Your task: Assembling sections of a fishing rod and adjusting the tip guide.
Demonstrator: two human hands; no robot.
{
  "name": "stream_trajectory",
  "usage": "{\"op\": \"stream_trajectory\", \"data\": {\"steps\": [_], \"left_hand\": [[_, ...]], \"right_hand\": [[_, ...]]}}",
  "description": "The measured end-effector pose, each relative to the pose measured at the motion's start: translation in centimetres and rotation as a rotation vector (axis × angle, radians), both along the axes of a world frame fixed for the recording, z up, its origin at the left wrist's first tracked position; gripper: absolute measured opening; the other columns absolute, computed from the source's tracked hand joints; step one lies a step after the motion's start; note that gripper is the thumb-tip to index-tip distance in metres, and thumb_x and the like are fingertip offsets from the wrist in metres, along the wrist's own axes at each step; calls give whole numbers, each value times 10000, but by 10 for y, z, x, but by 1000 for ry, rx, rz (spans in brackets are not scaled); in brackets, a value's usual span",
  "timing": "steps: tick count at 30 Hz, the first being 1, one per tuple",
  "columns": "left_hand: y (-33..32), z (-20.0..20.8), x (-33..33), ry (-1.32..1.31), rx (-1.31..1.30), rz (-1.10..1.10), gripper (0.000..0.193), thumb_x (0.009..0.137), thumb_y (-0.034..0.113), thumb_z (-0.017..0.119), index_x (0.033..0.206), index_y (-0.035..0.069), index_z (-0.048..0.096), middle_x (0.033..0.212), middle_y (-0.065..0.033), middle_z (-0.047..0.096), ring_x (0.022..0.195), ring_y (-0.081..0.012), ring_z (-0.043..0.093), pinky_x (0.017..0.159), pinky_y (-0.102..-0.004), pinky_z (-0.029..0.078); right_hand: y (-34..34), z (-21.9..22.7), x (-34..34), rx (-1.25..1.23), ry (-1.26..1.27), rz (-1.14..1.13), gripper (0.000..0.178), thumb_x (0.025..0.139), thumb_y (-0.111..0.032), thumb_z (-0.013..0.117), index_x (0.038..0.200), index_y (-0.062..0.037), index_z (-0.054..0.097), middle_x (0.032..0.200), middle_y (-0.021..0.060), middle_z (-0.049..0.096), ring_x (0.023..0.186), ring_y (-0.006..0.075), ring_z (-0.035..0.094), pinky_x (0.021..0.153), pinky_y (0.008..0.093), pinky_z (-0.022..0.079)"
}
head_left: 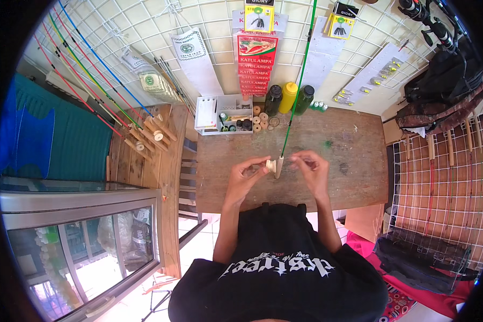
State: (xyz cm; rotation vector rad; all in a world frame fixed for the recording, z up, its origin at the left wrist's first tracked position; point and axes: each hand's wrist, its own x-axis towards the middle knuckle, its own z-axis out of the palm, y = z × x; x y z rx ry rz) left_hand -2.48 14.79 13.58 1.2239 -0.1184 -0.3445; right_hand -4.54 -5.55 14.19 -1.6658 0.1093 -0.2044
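Observation:
My left hand [248, 173] pinches a small pale wooden spool [272, 165] fixed at the wooden handle end of a thin green rod [298, 86]. The rod runs up and away over the wooden table [354, 161] to the top of the view. My right hand [310, 165] is just right of the spool, fingers pinched together as if on a fine line that is too thin to see. Both hands hover above the table's near middle.
A white compartment tray [220, 114] with small parts, several wooden spools [260, 119] and three bottles [288, 97] stand at the table's back edge. Coloured rods [91, 80] lean at the left, packets hang on a wire grid wall [145, 32], and a glass cabinet [80, 236] is lower left.

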Motion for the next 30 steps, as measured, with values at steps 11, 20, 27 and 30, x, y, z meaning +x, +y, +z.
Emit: {"op": "stream_trajectory", "data": {"steps": [11, 20, 27, 30], "left_hand": [[15, -2, 9, -4, -9, 147, 330, 840, 42, 680, 1155, -25, 608, 1039, -89, 652, 955, -120, 600, 864, -248, 463], [52, -15, 9, -17, 54, 242, 306, 846, 17, 658, 1145, -29, 613, 1065, -85, 650, 978, -134, 600, 885, -261, 458], [108, -23, 8, -1, 97, 440, 307, 846, 24, 657, 1145, -27, 614, 1091, -107, 643, 1006, -141, 592, 908, -259, 441], [118, -18, 9, 32, 89, 485, 304, 849, 23, 653, 1146, -27, 613, 1088, -110, 643, 1007, -143, 592, 908, -261, 443]], "right_hand": [[-40, 20, -2, 64, -208, -298, 91, 947, -79, 520, 999, -5, 509, 890, 132, 654, 752, 152, 628, 664, 268, 502], [-113, 24, -9, 718, -196, -661, 122, 985, -167, 441, 1040, -58, 449, 1054, 212, 604, 1004, 299, 612, 862, 377, 525], [-266, -52, -72, 923, -477, -756, 41, 973, -89, 398, 958, -74, 434, 795, 28, 494, 593, 100, 355, 491, 269, 297], [-198, 20, -40, 308, -239, -1464, 68, 953, -147, 451, 945, -83, 428, 801, 22, 492, 622, 95, 391, 472, 268, 299]]}}
